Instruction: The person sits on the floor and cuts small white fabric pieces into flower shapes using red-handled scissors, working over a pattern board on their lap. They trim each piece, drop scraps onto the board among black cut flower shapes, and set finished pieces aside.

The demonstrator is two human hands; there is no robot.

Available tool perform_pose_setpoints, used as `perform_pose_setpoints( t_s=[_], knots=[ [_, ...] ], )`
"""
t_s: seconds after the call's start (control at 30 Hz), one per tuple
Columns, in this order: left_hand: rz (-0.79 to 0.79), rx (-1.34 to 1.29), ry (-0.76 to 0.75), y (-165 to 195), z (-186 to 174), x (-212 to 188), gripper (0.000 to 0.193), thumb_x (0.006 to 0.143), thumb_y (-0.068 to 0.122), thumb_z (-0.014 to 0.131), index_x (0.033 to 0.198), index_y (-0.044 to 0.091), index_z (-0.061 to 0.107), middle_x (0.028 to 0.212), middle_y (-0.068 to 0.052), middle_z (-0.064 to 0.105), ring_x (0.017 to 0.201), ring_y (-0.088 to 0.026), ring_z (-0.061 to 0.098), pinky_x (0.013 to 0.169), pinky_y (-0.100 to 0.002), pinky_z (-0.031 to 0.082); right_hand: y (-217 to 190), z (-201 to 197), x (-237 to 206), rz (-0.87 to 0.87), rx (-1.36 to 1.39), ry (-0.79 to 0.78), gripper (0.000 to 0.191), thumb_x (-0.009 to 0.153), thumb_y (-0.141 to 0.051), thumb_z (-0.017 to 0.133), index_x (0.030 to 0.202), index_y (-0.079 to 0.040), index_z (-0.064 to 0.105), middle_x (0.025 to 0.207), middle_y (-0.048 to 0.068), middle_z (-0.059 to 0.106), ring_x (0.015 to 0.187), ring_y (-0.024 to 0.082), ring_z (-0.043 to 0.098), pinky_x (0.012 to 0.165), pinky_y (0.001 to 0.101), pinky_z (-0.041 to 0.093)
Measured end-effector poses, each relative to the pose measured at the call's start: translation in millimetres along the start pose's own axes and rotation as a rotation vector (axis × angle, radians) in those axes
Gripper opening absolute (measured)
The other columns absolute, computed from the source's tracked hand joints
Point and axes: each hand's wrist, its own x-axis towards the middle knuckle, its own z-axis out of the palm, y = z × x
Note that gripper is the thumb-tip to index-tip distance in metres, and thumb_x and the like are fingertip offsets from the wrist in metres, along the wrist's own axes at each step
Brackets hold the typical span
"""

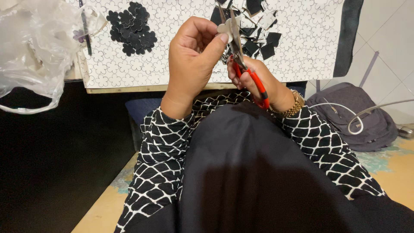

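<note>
My left hand [192,58] pinches a small pale flower-shaped cutout [225,28] between thumb and fingers. My right hand [258,82] grips red-handled scissors [241,64], whose blades point up and meet the cutout. Both hands are raised over my lap, in front of a board covered with a white sheet printed with flower outlines [172,64]. A pile of black flower cutouts [131,28] lies on the sheet to the upper left. Black and white offcuts [258,32] lie behind the scissors.
A crumpled clear plastic bag [34,47] sits at the far left. A grey backpack [358,116] with white cables [358,121] lies on the floor at right. A dark strip [347,39] borders the sheet's right side. I wear a gold watch [295,105].
</note>
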Motion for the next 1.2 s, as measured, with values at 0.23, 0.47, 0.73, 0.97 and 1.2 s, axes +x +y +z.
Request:
perform_pose_setpoints(
  t_s=[0.23, 0.47, 0.73, 0.97, 1.2],
  knots=[
    [0.009, -0.031, -0.003, 11, 7, -2, 0.013, 0.103, -0.002, 0.071, 0.107, 0.002, 0.059, 0.097, 0.0, 0.065, 0.085, -0.005, 0.062, 0.083, -0.022, 0.052, -10, 0, 1, -0.035, 0.001, 0.007, 0.076, 0.097, -0.077, 0.048, 0.115, -0.003, 0.05, 0.091, 0.0, 0.05, 0.077, 0.008, 0.047, 0.068, 0.0227, 0.044],
    [-0.015, -0.048, -0.007, 19, 10, -3, 0.013, 0.101, -0.004, 0.07, 0.107, 0.002, 0.06, 0.098, -0.001, 0.067, 0.091, -0.007, 0.064, 0.084, -0.023, 0.054, -17, -4, -3, -0.044, -0.095, 0.028, 0.069, 0.098, -0.075, 0.049, 0.101, -0.006, 0.053, 0.086, -0.002, 0.05, 0.075, 0.008, 0.045, 0.067, 0.0229, 0.042],
    [-0.019, -0.058, -0.01, 24, 12, -3, 0.013, 0.102, -0.003, 0.071, 0.107, 0.002, 0.059, 0.098, -0.001, 0.066, 0.086, -0.005, 0.062, 0.078, -0.021, 0.052, -15, -7, -5, -0.057, -0.093, 0.031, 0.073, 0.096, -0.078, 0.051, 0.099, -0.005, 0.055, 0.083, -0.002, 0.053, 0.075, 0.007, 0.047, 0.066, 0.0231, 0.041],
    [-0.039, -0.058, -0.037, 30, 11, -4, 0.01, 0.102, -0.002, 0.069, 0.106, 0.002, 0.06, 0.1, -0.004, 0.07, 0.088, -0.007, 0.065, 0.083, -0.022, 0.055, -8, -10, -7, -0.057, -0.091, 0.021, 0.075, 0.092, -0.081, 0.052, 0.094, -0.006, 0.055, 0.079, -0.003, 0.048, 0.071, 0.007, 0.043, 0.063, 0.024, 0.037],
    [-0.069, -0.078, -0.036, 25, 10, -3, 0.012, 0.101, -0.002, 0.07, 0.105, 0.002, 0.06, 0.098, -0.004, 0.069, 0.089, -0.008, 0.065, 0.083, -0.024, 0.055, -10, -10, -10, -0.036, -0.117, 0.022, 0.076, 0.093, -0.081, 0.051, 0.094, -0.006, 0.054, 0.08, -0.002, 0.047, 0.073, 0.009, 0.042, 0.063, 0.0252, 0.037]
  ],
)
